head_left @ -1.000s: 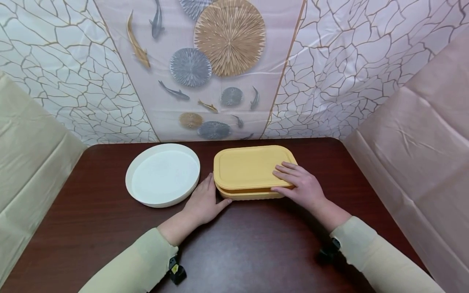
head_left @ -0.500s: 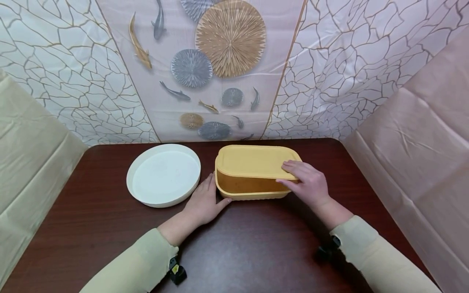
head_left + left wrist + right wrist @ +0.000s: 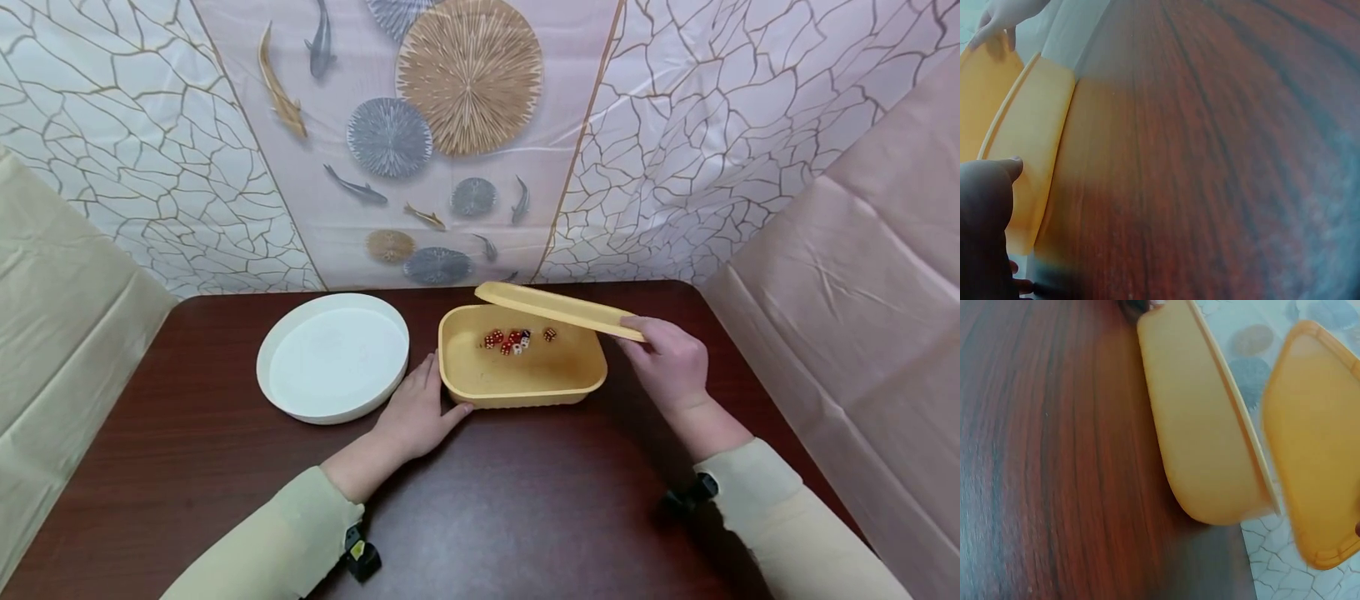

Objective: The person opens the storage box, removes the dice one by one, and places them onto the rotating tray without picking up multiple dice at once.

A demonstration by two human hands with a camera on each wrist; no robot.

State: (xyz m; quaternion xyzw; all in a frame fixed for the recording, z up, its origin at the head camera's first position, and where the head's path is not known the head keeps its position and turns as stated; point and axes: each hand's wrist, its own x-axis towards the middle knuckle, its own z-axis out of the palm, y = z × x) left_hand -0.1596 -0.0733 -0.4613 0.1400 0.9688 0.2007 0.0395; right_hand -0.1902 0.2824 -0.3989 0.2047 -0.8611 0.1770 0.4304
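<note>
A yellow rectangular box [image 3: 525, 396] stands uncovered on the table, with several small red and white dice [image 3: 506, 348] on its floor. My left hand [image 3: 412, 417] rests against its left end, fingers straight along the side. In the left wrist view, the thumb touches the box's [image 3: 1041, 125] front wall. My right hand [image 3: 671, 358] pinches the yellow lid [image 3: 555, 307] by its right end. Raised and tilted, the lid hangs over the box's back right part. In the right wrist view a gap separates the lid [image 3: 1322, 444] from the box [image 3: 1204, 412].
A round white tray [image 3: 337, 354] sits on the dark wooden table [image 3: 510, 500], just left of my left hand. Patterned cloth [image 3: 660, 150] hangs behind the table's back edge, and plain cloth [image 3: 862, 275] flanks it on the right.
My right hand has lifted the lid off the box and moved it up and to the right, bringing the dice into sight. The left hand and tray have stayed put.
</note>
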